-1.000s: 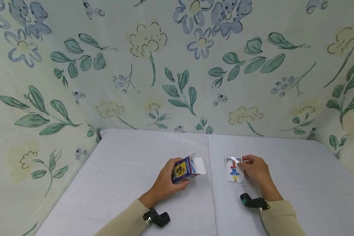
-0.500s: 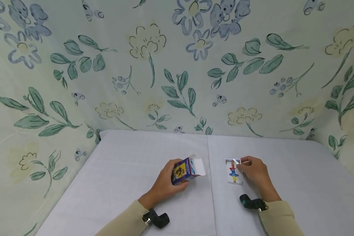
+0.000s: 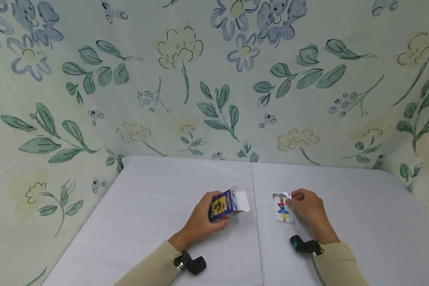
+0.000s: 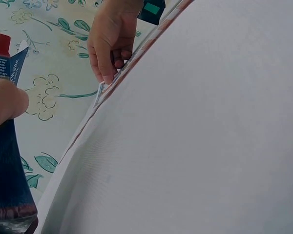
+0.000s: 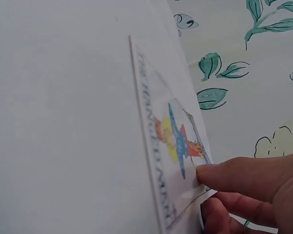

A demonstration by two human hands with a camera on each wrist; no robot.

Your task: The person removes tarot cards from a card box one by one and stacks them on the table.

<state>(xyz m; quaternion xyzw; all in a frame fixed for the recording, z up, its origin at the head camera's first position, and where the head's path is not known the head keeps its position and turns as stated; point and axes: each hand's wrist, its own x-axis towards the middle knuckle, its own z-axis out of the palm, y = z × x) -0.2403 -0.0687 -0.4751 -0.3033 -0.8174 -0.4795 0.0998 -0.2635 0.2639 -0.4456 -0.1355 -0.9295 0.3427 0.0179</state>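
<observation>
My left hand (image 3: pixel 199 217) grips a small blue-and-yellow card box (image 3: pixel 219 206) just left of the tablecloth's crease. The box lies tilted, its white end flap (image 3: pixel 242 201) folded out towards the right. To the right of the crease, my right hand (image 3: pixel 309 206) holds a tarot card (image 3: pixel 283 208) at its upper right edge. The card shows a figure in red, blue and yellow, and its caption reads "The Hanged Man". In the right wrist view, the thumb (image 5: pixel 234 176) lies on the card's face while the other fingers curl by its edge, partly hidden. The left wrist view shows the box (image 4: pixel 10 170) cut off at the frame's edge.
A white cloth (image 3: pixel 164 178) with a crease running down it covers the table. Behind and at both sides hangs a floral curtain (image 3: pixel 214 79). Each wrist wears a black camera mount (image 3: pixel 190 263), strapped over or by a beige sleeve.
The right hand has shifted very slightly left with the card, and a pale edge seen between its fingers a second ago no longer shows. The left hand and box stay put.
</observation>
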